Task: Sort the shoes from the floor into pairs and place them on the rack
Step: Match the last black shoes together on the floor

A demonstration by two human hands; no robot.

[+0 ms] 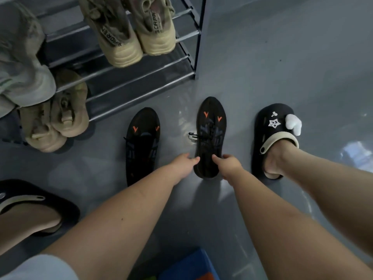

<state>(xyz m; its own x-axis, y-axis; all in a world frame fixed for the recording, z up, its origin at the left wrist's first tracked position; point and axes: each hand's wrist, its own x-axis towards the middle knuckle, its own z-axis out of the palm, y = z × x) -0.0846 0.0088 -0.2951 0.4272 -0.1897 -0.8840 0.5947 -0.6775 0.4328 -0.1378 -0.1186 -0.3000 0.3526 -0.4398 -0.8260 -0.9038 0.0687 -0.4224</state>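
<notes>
Legibly, "SCAPAR" on rack's tan sneaker (155,27)

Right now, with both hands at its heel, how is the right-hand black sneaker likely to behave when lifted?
The black sneaker looks knit and slim, so probably light and somewhat floppy at the collar. Its loose lace trails sideways and may dangle. The left hand and right hand pinch opposite sides, so tipping seems unlikely.
</notes>
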